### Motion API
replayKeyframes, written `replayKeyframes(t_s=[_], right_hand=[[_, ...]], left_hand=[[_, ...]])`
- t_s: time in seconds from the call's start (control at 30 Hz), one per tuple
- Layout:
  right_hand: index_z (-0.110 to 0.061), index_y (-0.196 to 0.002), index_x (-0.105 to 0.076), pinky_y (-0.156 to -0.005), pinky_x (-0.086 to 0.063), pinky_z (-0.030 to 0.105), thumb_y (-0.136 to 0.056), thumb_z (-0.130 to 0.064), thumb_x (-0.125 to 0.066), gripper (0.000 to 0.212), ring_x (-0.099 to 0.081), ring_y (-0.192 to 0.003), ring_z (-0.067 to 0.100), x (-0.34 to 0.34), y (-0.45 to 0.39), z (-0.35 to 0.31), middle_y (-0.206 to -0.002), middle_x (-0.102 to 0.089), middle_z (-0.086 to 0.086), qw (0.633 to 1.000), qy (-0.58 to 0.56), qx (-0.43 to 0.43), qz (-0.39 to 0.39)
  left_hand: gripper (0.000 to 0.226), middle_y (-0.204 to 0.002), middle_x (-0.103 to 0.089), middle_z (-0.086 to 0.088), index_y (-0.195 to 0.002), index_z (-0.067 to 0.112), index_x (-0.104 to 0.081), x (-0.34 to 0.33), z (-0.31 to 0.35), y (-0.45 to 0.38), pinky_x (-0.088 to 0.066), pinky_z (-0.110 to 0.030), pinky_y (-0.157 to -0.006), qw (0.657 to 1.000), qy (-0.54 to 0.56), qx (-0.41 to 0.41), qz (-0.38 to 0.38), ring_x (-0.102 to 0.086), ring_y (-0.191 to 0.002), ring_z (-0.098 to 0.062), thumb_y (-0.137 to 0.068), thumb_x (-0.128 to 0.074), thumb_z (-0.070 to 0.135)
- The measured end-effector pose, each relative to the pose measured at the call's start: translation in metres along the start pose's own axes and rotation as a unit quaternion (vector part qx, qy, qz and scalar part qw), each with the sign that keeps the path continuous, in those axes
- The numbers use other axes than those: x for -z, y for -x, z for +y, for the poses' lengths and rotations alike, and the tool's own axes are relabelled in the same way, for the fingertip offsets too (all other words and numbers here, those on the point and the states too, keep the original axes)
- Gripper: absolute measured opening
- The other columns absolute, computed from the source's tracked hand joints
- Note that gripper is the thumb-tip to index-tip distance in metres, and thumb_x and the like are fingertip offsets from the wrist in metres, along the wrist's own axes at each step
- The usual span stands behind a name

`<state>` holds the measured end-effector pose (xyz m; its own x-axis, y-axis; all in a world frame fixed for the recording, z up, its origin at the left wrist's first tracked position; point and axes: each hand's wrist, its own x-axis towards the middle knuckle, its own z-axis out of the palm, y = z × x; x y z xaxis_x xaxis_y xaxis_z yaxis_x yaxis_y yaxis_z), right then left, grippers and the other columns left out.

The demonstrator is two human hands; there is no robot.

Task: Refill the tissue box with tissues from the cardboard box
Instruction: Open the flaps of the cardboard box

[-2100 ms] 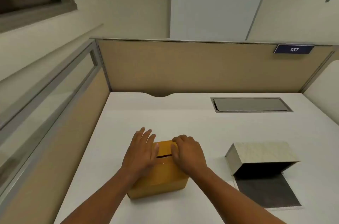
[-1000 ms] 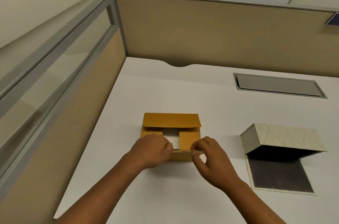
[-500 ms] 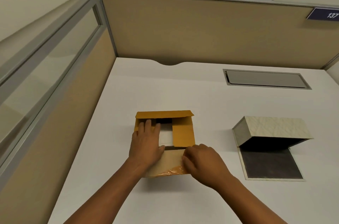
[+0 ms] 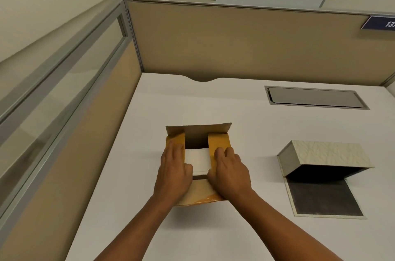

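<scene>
Tissue stack noted inside cardboard box, near-centre of white desk; pale, flat, squared at the edges, exposed only in the gap between the two side flaps. Cardboard box mustard-yellow outside, duller brown inside; far flap raised upright, near flap folded down toward the viewer, both side flaps lying inward over the contents. Left hand laid flat on the left side flap, right hand on the right one, fingers spread and pressing, not closed around anything; thumbs at the inner flap edges beside the tissues. Judged as preparation to part the side flaps and free the stack, with the box steadied against sliding. Nothing lifted out as yet. Tissue box set well apart to the right, cream textured shell tipped up on its hinged dark base panel, interior dark and apparently vacant; positioned open, presumably ready to receive the refill. Recessed cable hatch at far right of desk, closed.
</scene>
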<state>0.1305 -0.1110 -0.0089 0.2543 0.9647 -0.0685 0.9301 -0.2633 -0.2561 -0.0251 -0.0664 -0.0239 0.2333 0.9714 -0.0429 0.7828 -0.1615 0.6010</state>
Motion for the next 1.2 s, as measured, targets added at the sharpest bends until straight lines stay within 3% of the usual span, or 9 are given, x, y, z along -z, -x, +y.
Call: replayKeyframes(t_s=[0.2, 0.43, 0.5, 0.6, 0.67, 0.73, 0.87, 1.03, 1.2], right_hand=[[-0.021, -0.117, -0.047, -0.065, -0.054, 0.029, -0.088, -0.036, -0.053, 0.033, -0.056, -0.077, 0.015, 0.017, 0.001, 0.012, -0.103, -0.058, 0.000, 0.993, -0.097, -0.043, 0.052], [-0.021, -0.120, -0.051, -0.065, -0.049, 0.024, -0.090, -0.031, -0.058, 0.032, -0.062, -0.079, 0.015, 0.026, 0.001, 0.036, -0.107, -0.065, 0.000, 0.979, -0.171, -0.081, 0.079], [-0.021, -0.119, -0.053, -0.067, -0.052, 0.027, -0.091, -0.032, -0.058, 0.032, -0.065, -0.080, 0.016, 0.026, 0.003, 0.043, -0.107, -0.067, 0.000, 0.973, -0.193, -0.091, 0.090], [-0.019, -0.119, -0.054, -0.065, -0.052, 0.027, -0.091, -0.029, -0.058, 0.030, -0.066, -0.077, 0.017, 0.026, 0.006, 0.050, -0.101, -0.069, 0.000, 0.964, -0.222, -0.108, 0.101], [-0.018, -0.119, -0.054, -0.063, -0.052, 0.027, -0.091, -0.025, -0.058, 0.029, -0.066, -0.075, 0.016, 0.027, 0.008, 0.054, -0.096, -0.067, -0.002, 0.957, -0.242, -0.119, 0.104], [-0.017, -0.118, -0.055, -0.062, -0.052, 0.029, -0.090, -0.021, -0.057, 0.028, -0.065, -0.072, 0.014, 0.027, 0.010, 0.057, -0.093, -0.065, -0.004, 0.950, -0.261, -0.131, 0.107], [-0.015, -0.119, -0.057, -0.056, -0.046, 0.024, -0.091, -0.018, -0.056, 0.028, -0.063, -0.069, 0.010, 0.025, 0.011, 0.067, -0.095, -0.068, -0.001, 0.938, -0.290, -0.151, 0.116], [-0.014, -0.121, -0.058, -0.056, -0.043, 0.020, -0.094, -0.019, -0.055, 0.028, -0.064, -0.072, 0.013, 0.021, 0.010, 0.081, -0.099, -0.070, 0.004, 0.932, -0.296, -0.170, 0.119], [-0.015, -0.125, -0.057, -0.058, -0.045, 0.020, -0.095, -0.021, -0.054, 0.030, -0.068, -0.075, 0.016, 0.015, 0.011, 0.092, -0.093, -0.066, -0.003, 0.934, -0.290, -0.181, 0.106]], left_hand=[[0.050, -0.152, -0.043, -0.007, -0.150, 0.017, -0.034, 0.023, -0.007, -0.001, -0.045, -0.027, -0.086, 0.991, 0.120, 0.023, 0.061, -0.056, -0.120, -0.025, -0.101, -0.047, 0.011], [0.055, -0.151, -0.044, -0.008, -0.149, 0.020, -0.036, 0.030, -0.015, 0.000, -0.045, -0.039, -0.099, 0.984, 0.143, 0.043, 0.097, -0.044, -0.133, -0.026, -0.098, -0.050, 0.004], [0.063, -0.148, -0.046, -0.011, -0.145, 0.017, -0.042, 0.034, -0.016, 0.001, -0.042, -0.050, -0.104, 0.987, 0.066, 0.026, 0.143, -0.036, -0.137, -0.029, -0.088, -0.058, -0.002], [0.063, -0.131, -0.057, -0.015, -0.130, 0.011, -0.060, 0.038, -0.015, -0.001, -0.033, -0.050, -0.102, 0.956, -0.138, -0.128, 0.226, -0.046, -0.125, -0.035, -0.070, -0.067, -0.010], [0.049, -0.112, -0.067, -0.012, -0.113, 0.009, -0.072, 0.035, -0.007, -0.004, -0.043, -0.044, -0.094, 0.930, -0.169, -0.259, 0.198, -0.057, -0.108, -0.032, -0.069, -0.074, -0.013], [0.038, -0.103, -0.071, -0.008, -0.105, 0.009, -0.075, 0.028, 0.006, -0.008, -0.056, -0.037, -0.080, 0.912, -0.212, -0.341, 0.087, -0.063, -0.096, -0.026, -0.071, -0.083, -0.005], [0.035, -0.122, -0.066, -0.010, -0.126, 0.009, -0.063, 0.014, 0.031, -0.025, -0.052, -0.035, -0.091, 0.883, -0.358, -0.286, -0.102, -0.058, -0.108, -0.024, -0.092, -0.066, 0.005], [0.056, -0.153, -0.043, -0.014, -0.143, 0.015, -0.048, 0.010, 0.031, -0.049, -0.031, -0.049, -0.116, 0.898, -0.354, -0.258, -0.033, -0.038, -0.140, -0.035, -0.090, -0.065, 0.014], [0.060, -0.165, -0.023, -0.011, -0.150, 0.022, -0.036, 0.018, 0.026, -0.067, -0.016, -0.058, -0.120, 0.910, -0.344, -0.221, -0.064, -0.020, -0.150, -0.035, -0.097, -0.057, 0.041]])
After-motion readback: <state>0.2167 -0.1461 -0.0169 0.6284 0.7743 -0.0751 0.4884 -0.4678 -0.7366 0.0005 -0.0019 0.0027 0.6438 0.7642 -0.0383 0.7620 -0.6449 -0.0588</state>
